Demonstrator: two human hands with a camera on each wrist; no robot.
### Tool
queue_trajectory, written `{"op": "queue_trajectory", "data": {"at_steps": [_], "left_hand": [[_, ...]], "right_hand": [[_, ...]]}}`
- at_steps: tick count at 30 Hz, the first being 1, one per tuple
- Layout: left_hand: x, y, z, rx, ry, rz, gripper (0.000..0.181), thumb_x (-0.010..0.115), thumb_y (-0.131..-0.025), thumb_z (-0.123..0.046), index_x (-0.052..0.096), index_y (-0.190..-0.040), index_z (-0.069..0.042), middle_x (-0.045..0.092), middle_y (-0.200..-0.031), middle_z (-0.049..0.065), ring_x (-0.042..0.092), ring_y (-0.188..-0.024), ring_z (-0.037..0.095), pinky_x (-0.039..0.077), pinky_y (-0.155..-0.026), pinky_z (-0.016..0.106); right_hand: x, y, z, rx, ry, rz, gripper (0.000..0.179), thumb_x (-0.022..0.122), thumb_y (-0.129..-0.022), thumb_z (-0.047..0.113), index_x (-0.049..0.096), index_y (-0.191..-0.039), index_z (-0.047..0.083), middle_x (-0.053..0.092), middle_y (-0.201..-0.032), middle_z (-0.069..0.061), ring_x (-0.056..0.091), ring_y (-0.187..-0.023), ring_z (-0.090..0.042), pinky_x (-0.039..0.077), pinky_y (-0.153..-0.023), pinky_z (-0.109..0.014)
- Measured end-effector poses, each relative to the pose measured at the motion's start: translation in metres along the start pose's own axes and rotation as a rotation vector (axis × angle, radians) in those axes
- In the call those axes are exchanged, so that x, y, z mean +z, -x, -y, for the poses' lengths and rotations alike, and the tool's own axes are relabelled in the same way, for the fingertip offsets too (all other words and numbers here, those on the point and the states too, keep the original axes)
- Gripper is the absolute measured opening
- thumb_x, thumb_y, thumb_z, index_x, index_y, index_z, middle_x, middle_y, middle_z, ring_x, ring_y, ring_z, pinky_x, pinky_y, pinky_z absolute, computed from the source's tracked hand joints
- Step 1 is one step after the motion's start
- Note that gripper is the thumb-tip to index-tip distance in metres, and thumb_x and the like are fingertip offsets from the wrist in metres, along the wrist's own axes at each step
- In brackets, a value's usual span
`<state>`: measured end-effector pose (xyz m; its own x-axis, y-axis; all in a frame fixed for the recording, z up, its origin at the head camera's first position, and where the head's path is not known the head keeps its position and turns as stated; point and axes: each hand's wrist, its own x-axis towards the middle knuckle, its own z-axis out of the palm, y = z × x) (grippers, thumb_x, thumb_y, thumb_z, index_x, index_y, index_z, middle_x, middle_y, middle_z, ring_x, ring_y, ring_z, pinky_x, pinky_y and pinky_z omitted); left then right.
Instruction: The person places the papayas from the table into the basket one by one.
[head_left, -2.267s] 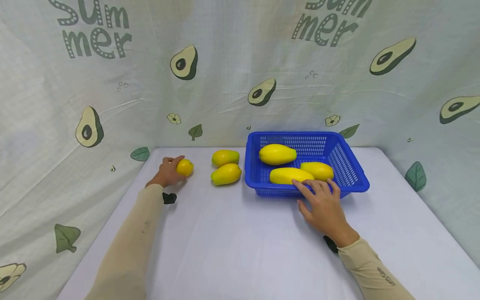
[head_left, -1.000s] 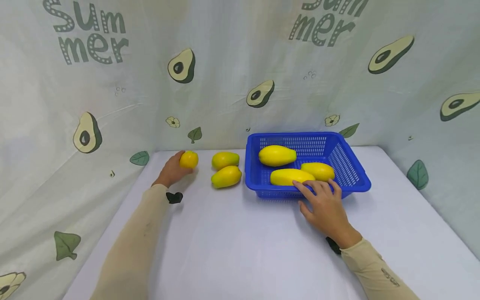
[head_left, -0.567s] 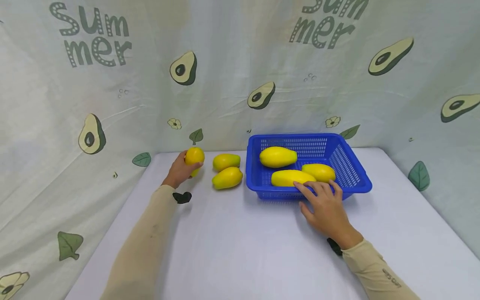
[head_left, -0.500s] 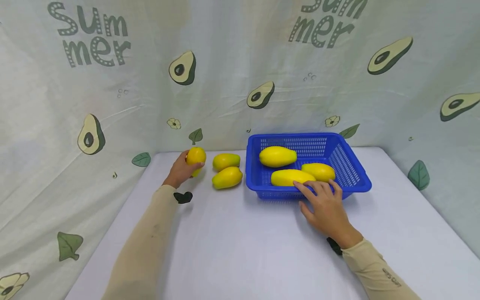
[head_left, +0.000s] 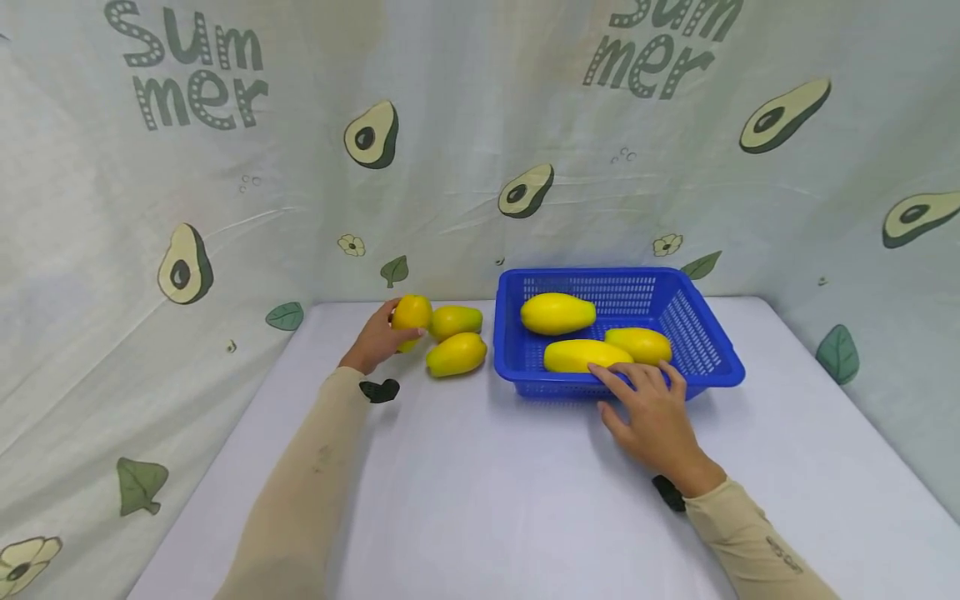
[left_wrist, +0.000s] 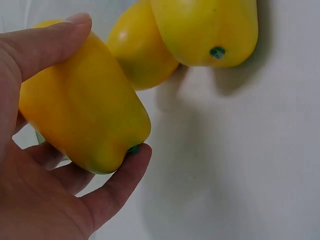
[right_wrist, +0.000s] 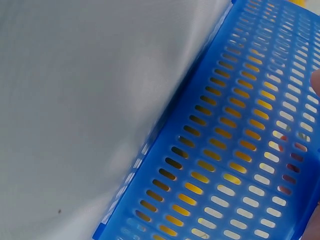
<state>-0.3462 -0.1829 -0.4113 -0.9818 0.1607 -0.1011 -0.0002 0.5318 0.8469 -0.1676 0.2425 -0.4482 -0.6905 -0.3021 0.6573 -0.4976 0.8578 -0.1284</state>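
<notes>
In the head view, my left hand [head_left: 377, 338] holds a yellow papaya [head_left: 412, 313] over the left rear of the table. The left wrist view shows the thumb over one side of this fruit and the fingers under it, one fingertip beside its small green stem spot. Just right of it lie two more papayas, a rear one [head_left: 457, 322] and a front one [head_left: 457, 356]. My right hand [head_left: 649, 417] grips the front rim of a blue basket [head_left: 701, 329], fingers over the edge and thumb outside. Three papayas lie in the basket, one [head_left: 557, 314] towards its back.
The basket stands at the rear of a white-covered table [head_left: 480, 483]. A pale printed cloth [head_left: 450, 108] hangs behind and at both sides. In the right wrist view the perforated basket wall [right_wrist: 220, 145] fills much of the frame.
My left hand has lifted the papaya from the far left and carried it right, close to the two lying papayas, turning it more upright. The right hand has stayed at the basket rim.
</notes>
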Motion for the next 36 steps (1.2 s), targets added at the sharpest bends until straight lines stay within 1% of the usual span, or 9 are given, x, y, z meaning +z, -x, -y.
{"op": "queue_trajectory", "data": {"at_steps": [6,11,13,15,18,20,26,32,36], "left_hand": [[0.007,-0.005,-0.007,0.034,-0.010,0.015,0.085,0.073,-0.093,-0.031,0.022,-0.160,-0.019,0.038,-0.151,0.014,0.049,-0.122,0.034,0.048,-0.100,0.048],[0.002,-0.008,-0.021,0.069,0.024,-0.029,0.084,0.073,-0.093,-0.033,0.023,-0.159,-0.019,0.040,-0.149,0.013,0.049,-0.123,0.034,0.047,-0.102,0.047],[0.005,-0.011,-0.026,0.084,0.050,-0.045,0.084,0.073,-0.092,-0.035,0.024,-0.159,-0.019,0.041,-0.149,0.012,0.049,-0.122,0.033,0.047,-0.102,0.047],[0.013,-0.013,-0.029,0.095,0.078,-0.052,0.084,0.074,-0.092,-0.036,0.026,-0.158,-0.020,0.041,-0.149,0.011,0.050,-0.122,0.032,0.047,-0.102,0.046],[0.025,-0.012,-0.031,0.105,0.106,-0.040,0.085,0.074,-0.091,-0.038,0.026,-0.158,-0.019,0.042,-0.149,0.010,0.051,-0.122,0.031,0.048,-0.101,0.046],[0.029,-0.010,-0.032,0.109,0.117,-0.036,0.085,0.075,-0.090,-0.039,0.026,-0.158,-0.019,0.042,-0.150,0.009,0.051,-0.122,0.031,0.049,-0.100,0.045],[0.030,-0.008,-0.041,0.134,0.154,-0.017,0.086,0.075,-0.089,-0.043,0.029,-0.157,-0.019,0.045,-0.145,0.009,0.053,-0.119,0.030,0.052,-0.095,0.044],[0.031,-0.008,-0.053,0.178,0.179,0.025,0.084,0.074,-0.090,-0.046,0.031,-0.155,-0.017,0.049,-0.138,0.010,0.056,-0.115,0.031,0.056,-0.089,0.043],[0.033,-0.009,-0.059,0.179,0.207,0.070,0.084,0.074,-0.089,-0.047,0.033,-0.155,-0.016,0.050,-0.137,0.010,0.056,-0.115,0.032,0.057,-0.086,0.044]], "right_hand": [[0.001,0.001,-0.002,-0.003,-0.003,-0.013,0.058,0.074,-0.082,0.021,0.062,-0.138,0.020,0.060,-0.119,-0.013,0.051,-0.110,-0.040,0.021,-0.103,-0.069],[0.003,-0.007,-0.003,-0.017,0.007,-0.012,0.059,0.074,-0.082,0.022,0.060,-0.140,0.021,0.060,-0.119,-0.012,0.051,-0.112,-0.040,0.021,-0.104,-0.069],[0.001,-0.006,-0.004,-0.012,0.022,-0.007,0.060,0.075,-0.082,0.021,0.060,-0.140,0.022,0.060,-0.119,-0.013,0.051,-0.112,-0.041,0.021,-0.103,-0.069],[-0.001,-0.003,-0.004,-0.004,0.033,-0.001,0.061,0.076,-0.081,0.020,0.060,-0.140,0.021,0.060,-0.119,-0.013,0.051,-0.112,-0.041,0.022,-0.103,-0.069],[-0.004,0.004,-0.003,0.000,0.032,-0.003,0.061,0.077,-0.079,0.019,0.061,-0.139,0.021,0.060,-0.118,-0.014,0.051,-0.111,-0.042,0.023,-0.102,-0.071],[-0.003,0.006,-0.002,-0.002,0.025,-0.004,0.060,0.075,-0.080,0.021,0.061,-0.139,0.021,0.060,-0.118,-0.013,0.051,-0.111,-0.041,0.023,-0.102,-0.071],[0.001,0.006,0.000,-0.007,0.013,-0.006,0.058,0.070,-0.082,0.025,0.060,-0.140,0.022,0.060,-0.119,-0.012,0.051,-0.112,-0.041,0.022,-0.103,-0.070],[0.000,0.004,0.000,-0.009,0.008,-0.013,0.061,0.074,-0.081,0.021,0.060,-0.140,0.022,0.060,-0.118,-0.014,0.051,-0.111,-0.041,0.021,-0.102,-0.070],[-0.001,0.003,0.000,-0.010,0.009,-0.012,0.063,0.077,-0.079,0.017,0.060,-0.139,0.021,0.061,-0.117,-0.014,0.052,-0.110,-0.042,0.022,-0.102,-0.070]]}}
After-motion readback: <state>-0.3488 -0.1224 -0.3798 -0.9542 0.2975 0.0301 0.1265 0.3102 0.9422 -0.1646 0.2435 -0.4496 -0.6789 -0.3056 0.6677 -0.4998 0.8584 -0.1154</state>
